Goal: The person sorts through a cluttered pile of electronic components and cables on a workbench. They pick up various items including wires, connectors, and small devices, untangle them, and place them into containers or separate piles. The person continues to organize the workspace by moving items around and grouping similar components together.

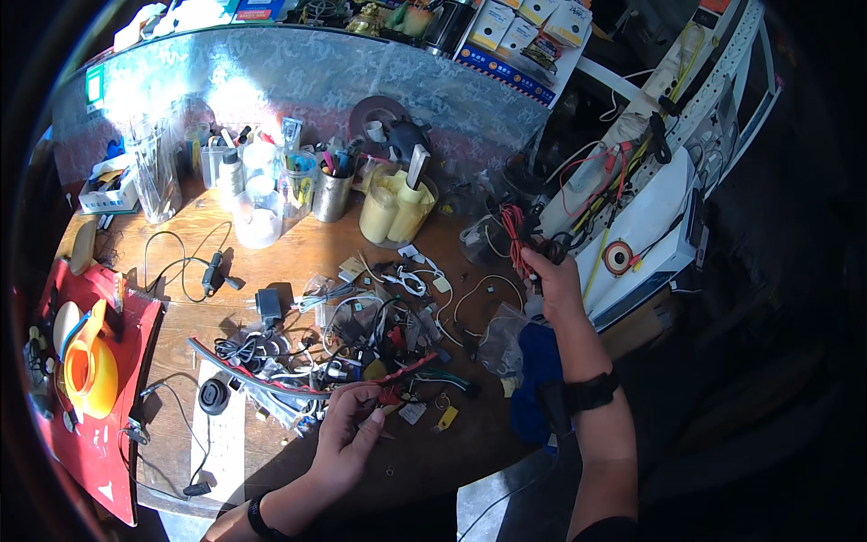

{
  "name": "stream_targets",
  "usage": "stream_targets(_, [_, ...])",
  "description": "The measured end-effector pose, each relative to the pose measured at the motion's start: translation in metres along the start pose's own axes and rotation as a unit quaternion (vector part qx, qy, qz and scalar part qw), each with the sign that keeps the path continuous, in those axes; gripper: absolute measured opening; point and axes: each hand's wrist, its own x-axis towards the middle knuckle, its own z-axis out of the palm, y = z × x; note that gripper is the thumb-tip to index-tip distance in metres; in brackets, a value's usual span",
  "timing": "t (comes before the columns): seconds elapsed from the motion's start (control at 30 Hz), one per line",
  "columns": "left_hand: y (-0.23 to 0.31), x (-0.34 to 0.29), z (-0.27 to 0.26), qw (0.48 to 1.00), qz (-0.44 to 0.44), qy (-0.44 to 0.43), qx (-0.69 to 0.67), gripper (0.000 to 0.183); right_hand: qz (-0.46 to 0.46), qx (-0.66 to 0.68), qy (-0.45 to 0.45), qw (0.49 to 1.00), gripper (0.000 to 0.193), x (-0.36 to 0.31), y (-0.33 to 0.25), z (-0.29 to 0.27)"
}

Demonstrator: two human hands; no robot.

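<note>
Out to the right, my right hand [558,285] is closed around a bundled red cable [514,237], its loops standing up above my fingers. Dark cable lies beside the same hand; whether I grip that too cannot be told. My left hand [348,432] is at the near edge of a tangled pile of cables and small parts [361,330]. Its thumb and fingers are pinched together, and what they hold, if anything, is too small to make out. Just beyond those fingers curves a long black-and-red strip [271,387]. A black plug adapter [268,305] sits at the pile's left.
On the left is a red board [117,452] with a yellow-orange container [90,375]. Cups of pens and tools, including a clear tub with yellow compartments [397,212], line the back. Clear plastic bags [501,343] lie near my right arm. A white perforated rack [722,54] stands right.
</note>
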Motion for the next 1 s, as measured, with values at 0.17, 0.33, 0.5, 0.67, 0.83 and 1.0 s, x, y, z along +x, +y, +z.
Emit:
stream_targets(0.17, [-0.004,-0.002,-0.006,0.999,-0.028,-0.014,0.039,0.024,-0.051,-0.258,0.104,0.959,0.025,0.11,0.017,-0.029])
stream_targets(0.33, [-0.001,0.004,-0.012,0.976,-0.171,-0.01,-0.132,0.019,-0.087,-0.463,0.016,0.882,0.033,0.169,0.045,-0.021])
stream_targets(0.5, [0.0,0.011,-0.014,0.979,-0.153,0.027,-0.13,0.012,-0.059,-0.554,-0.051,0.829,0.036,0.19,0.049,-0.014])
stream_targets(0.67, [-0.003,0.012,-0.012,0.978,-0.152,0.038,-0.137,0.008,-0.059,-0.701,-0.083,0.706,0.039,0.196,0.035,-0.012])
stream_targets(0.83, [-0.005,0.013,-0.013,0.988,-0.122,0.038,-0.085,0.006,-0.181,-0.764,-0.156,0.6,0.035,0.189,0.028,0.001])
stream_targets(1.0, [-0.003,0.014,-0.012,0.99,-0.116,0.045,-0.07,0.005,-0.35,-0.762,-0.205,0.505,0.027,0.192,0.023,0.013])
